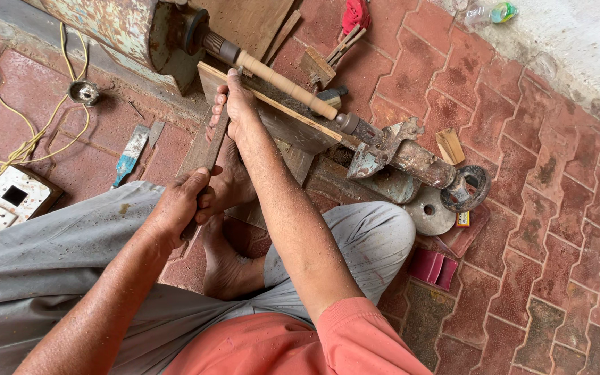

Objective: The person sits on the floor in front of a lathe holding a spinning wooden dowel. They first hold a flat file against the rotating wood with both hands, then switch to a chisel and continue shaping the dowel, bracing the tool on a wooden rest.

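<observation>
Two bare hands share one long flat chisel (206, 156), a dark metal blade that runs from about seven o'clock up toward one o'clock. The left hand (180, 205) is wrapped tight around the lower end of the chisel, fingers curled fully over it, just above a bare foot (227, 267) tucked under the grey-trousered knee (373, 232). The right hand (236, 104) lies farther up, at roughly eleven o'clock from centre, its fingers closed down over the upper end of the blade and pressing it against a slanted wooden rest board (276, 104). Just beyond that board, touching distance from the fingertips, a pale turned wooden spindle (286, 85) is mounted lengthwise in a small floor lathe, one end in a dark chuck (206, 40) at twelve o'clock, the other against a rusty tailstock (401, 153) at about two o'clock. Whether the blade tip meets the wood cannot be told, as the hand covers it. At nine o'clock a white switch box (5, 201) sits on the red paving with a loose yellow cable (36, 132) looping away from it, and a blue-handled flat tool (130, 156) lies near it at ten o'clock. Toward three o'clock lie a round metal disc (428, 212) and, below it, small red blocks (434, 267).
</observation>
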A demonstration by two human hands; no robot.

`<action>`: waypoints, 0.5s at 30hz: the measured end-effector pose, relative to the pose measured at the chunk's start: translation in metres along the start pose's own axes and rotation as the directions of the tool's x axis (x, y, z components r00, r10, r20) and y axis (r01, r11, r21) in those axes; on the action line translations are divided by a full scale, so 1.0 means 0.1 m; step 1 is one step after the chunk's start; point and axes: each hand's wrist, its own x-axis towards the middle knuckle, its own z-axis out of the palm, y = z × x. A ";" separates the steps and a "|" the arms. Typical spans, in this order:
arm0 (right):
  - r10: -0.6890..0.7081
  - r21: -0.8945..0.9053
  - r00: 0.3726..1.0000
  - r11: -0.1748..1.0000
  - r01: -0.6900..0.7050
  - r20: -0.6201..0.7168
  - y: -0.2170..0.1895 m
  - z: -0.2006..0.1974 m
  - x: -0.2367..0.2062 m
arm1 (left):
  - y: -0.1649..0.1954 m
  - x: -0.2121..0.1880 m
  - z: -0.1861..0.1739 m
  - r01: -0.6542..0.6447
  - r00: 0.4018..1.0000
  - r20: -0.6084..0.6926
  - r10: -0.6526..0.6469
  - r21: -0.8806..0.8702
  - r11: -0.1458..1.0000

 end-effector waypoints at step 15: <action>-0.068 0.081 0.994 0.994 0.074 -0.080 0.06 0.13 -0.04 | 0.30 0.05 -0.45 0.043 0.989 0.141 -0.047 0.032 0.999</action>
